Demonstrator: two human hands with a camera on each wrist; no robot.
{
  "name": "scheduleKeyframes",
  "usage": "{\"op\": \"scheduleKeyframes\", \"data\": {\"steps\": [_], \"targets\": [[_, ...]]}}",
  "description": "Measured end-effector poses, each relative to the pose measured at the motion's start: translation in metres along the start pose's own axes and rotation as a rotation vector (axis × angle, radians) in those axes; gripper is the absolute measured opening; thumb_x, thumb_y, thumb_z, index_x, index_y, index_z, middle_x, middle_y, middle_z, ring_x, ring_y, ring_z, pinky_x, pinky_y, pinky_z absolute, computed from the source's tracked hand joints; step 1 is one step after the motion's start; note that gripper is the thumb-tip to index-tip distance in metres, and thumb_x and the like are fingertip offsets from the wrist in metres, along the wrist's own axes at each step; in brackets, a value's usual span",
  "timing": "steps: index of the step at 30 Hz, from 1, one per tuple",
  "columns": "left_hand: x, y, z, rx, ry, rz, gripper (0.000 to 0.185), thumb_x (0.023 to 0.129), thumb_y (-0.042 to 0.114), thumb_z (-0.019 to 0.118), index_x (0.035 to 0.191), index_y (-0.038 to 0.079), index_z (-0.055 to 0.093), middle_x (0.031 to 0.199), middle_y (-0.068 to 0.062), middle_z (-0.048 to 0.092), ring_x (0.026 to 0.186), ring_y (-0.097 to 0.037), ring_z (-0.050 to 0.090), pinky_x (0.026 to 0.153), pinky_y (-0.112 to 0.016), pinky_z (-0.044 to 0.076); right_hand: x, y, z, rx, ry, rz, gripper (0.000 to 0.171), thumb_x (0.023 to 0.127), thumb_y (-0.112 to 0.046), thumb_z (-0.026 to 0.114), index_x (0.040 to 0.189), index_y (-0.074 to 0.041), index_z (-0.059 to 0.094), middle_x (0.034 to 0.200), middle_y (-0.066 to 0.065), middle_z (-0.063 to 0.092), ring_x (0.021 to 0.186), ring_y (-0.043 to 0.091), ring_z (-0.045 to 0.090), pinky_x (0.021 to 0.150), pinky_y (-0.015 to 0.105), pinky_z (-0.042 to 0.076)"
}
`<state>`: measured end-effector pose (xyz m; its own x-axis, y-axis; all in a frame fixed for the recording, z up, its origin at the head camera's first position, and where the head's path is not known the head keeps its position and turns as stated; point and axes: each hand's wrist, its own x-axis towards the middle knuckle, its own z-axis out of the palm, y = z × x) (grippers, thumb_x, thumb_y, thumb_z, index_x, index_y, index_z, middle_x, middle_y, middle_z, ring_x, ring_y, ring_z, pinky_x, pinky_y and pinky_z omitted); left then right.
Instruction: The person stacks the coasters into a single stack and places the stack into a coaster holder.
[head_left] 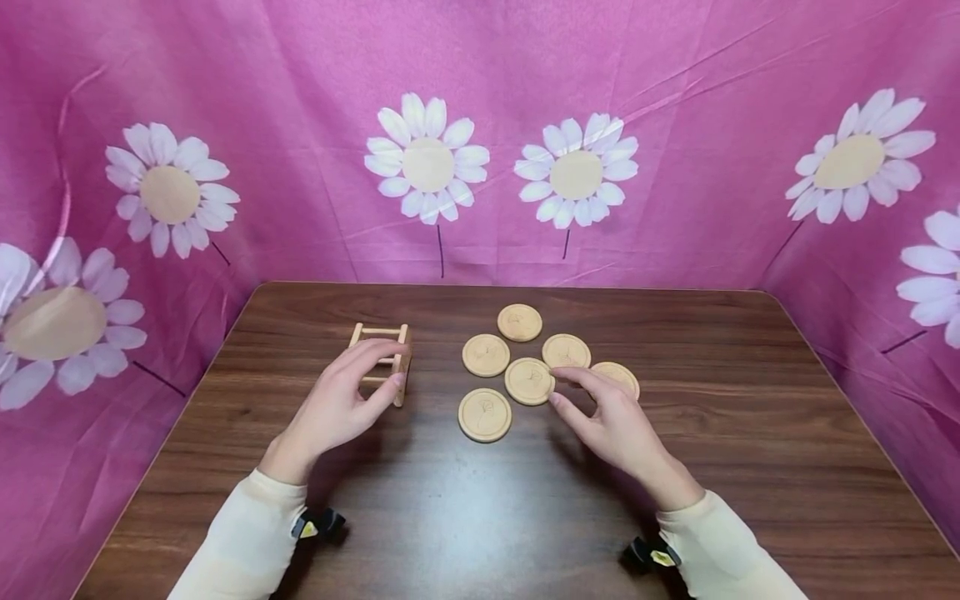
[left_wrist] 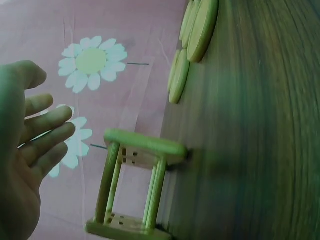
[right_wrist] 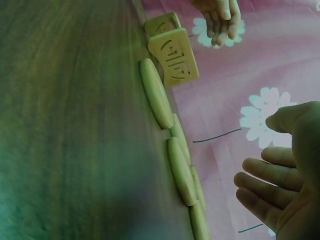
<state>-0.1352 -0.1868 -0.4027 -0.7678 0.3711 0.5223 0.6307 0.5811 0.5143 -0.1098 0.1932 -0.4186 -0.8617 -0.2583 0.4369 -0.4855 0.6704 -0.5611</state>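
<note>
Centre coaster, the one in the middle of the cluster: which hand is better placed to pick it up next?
Right, most likely. The right hand has its fingertips at the edge of the centre coaster, while the left hand hovers over the wooden rack, farther off.

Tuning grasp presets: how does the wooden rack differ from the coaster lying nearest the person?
The rack is an open frame of thin dowels between two end pieces, standing up from the table; the nearest coaster is a solid round disc lying flat. The left hand hovers open at the rack, while the right hand reaches to another coaster, leaving the nearest one untouched. Both are light wood.
</note>
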Motion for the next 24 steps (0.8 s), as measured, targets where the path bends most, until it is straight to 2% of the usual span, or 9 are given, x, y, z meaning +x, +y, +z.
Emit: {"op": "scheduleKeyframes", "data": {"steps": [3, 6, 13, 15, 18, 20, 24], "targets": [[-0.002, -0.004, -0.003, -0.022, 0.003, -0.013, 0.039, 0.096, 0.007, 0.076, 0.135, 0.007, 0.071, 0.135, -0.007, 0.073, 0.128, -0.027, 0.066, 0.117, -0.011, 0.039, -0.001, 0.001, 0.004, 0.027, -0.027, 0.009, 0.034, 0.094, -0.008, 0.081, 0.128, -0.003, 0.076, 0.121, 0.01, 0.081, 0.112, 0.03, 0.076, 0.098, 0.052, 0.061], [-0.004, -0.008, -0.006, -0.029, 0.013, -0.025, 0.039, 0.096, 0.005, 0.076, 0.135, 0.005, 0.071, 0.134, -0.008, 0.074, 0.128, -0.028, 0.066, 0.117, -0.007, 0.036, -0.001, 0.003, 0.008, 0.04, -0.046, -0.004, 0.038, 0.093, -0.008, 0.082, 0.13, -0.003, 0.075, 0.124, 0.009, 0.08, 0.116, 0.031, 0.075, 0.102, 0.054, 0.059], [-0.006, -0.019, -0.012, -0.029, 0.033, -0.031, 0.039, 0.095, 0.003, 0.076, 0.134, 0.003, 0.071, 0.132, -0.01, 0.074, 0.128, -0.028, 0.065, 0.118, -0.007, 0.035, -0.002, 0.007, 0.017, 0.066, -0.075, -0.029, 0.043, 0.093, -0.01, 0.082, 0.134, -0.004, 0.072, 0.127, 0.01, 0.079, 0.121, 0.031, 0.073, 0.108, 0.053, 0.056], [-0.007, -0.023, -0.013, -0.036, 0.042, -0.035, 0.04, 0.094, 0.002, 0.076, 0.134, 0.004, 0.071, 0.131, -0.01, 0.074, 0.119, -0.025, 0.066, 0.114, -0.007, 0.038, -0.002, 0.007, 0.019, 0.071, -0.083, -0.034, 0.044, 0.093, -0.011, 0.082, 0.135, -0.004, 0.072, 0.127, 0.01, 0.079, 0.122, 0.03, 0.073, 0.109, 0.053, 0.055], [-0.008, -0.029, -0.015, -0.043, 0.054, -0.044, 0.04, 0.094, 0.001, 0.076, 0.133, 0.005, 0.071, 0.128, -0.01, 0.075, 0.115, -0.021, 0.066, 0.111, -0.007, 0.04, -0.002, 0.007, 0.023, 0.075, -0.093, -0.041, 0.046, 0.093, -0.012, 0.083, 0.136, -0.005, 0.071, 0.13, 0.011, 0.078, 0.125, 0.031, 0.072, 0.11, 0.053, 0.054], [-0.009, -0.033, -0.016, -0.051, 0.06, -0.055, 0.039, 0.094, 0.0, 0.076, 0.133, 0.005, 0.071, 0.127, -0.01, 0.076, 0.114, -0.019, 0.066, 0.109, -0.007, 0.04, -0.002, 0.007, 0.025, 0.078, -0.098, -0.041, 0.047, 0.092, -0.013, 0.084, 0.137, -0.005, 0.071, 0.132, 0.011, 0.076, 0.127, 0.032, 0.071, 0.112, 0.053, 0.053], [-0.011, -0.042, -0.018, -0.059, 0.068, -0.087, 0.038, 0.095, -0.001, 0.075, 0.132, 0.003, 0.071, 0.127, -0.012, 0.075, 0.125, -0.019, 0.065, 0.114, -0.006, 0.037, -0.002, 0.006, 0.03, 0.089, -0.114, -0.03, 0.049, 0.092, -0.015, 0.085, 0.137, -0.005, 0.071, 0.137, 0.013, 0.074, 0.131, 0.034, 0.069, 0.114, 0.054, 0.052]]}}
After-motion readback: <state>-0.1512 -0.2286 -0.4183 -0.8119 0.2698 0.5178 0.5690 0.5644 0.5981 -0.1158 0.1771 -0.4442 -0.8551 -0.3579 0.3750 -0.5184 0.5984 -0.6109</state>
